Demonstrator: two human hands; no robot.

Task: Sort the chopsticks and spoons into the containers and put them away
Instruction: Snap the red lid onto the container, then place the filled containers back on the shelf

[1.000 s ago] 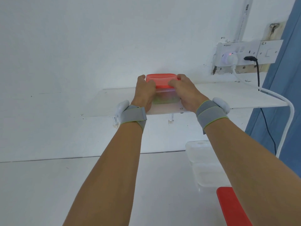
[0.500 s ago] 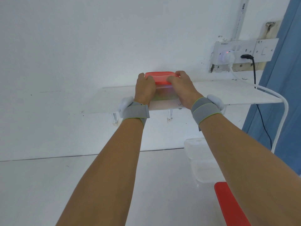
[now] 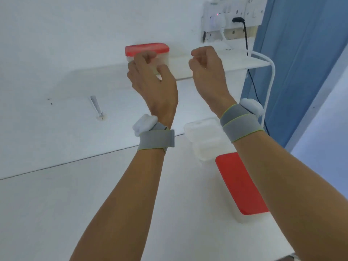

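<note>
Near right on the table, a second red-lidded container [image 3: 242,185] waits to be put away. Farther off, left hand [image 3: 152,80] and right hand [image 3: 207,68] hang loosely curled, holding nothing. Farthest, one container [image 3: 147,53] sits on the shelf [image 3: 243,63].

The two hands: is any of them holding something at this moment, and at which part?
Nothing is held. The left hand and the right hand hang in front of the shelf with loosely curled fingers, off the red-lidded container that stands on it.

Both forearms reach forward and up, side by side, with the left hand [image 3: 153,82] and right hand [image 3: 208,71] apart, fingers loosely curled, holding nothing.
</note>
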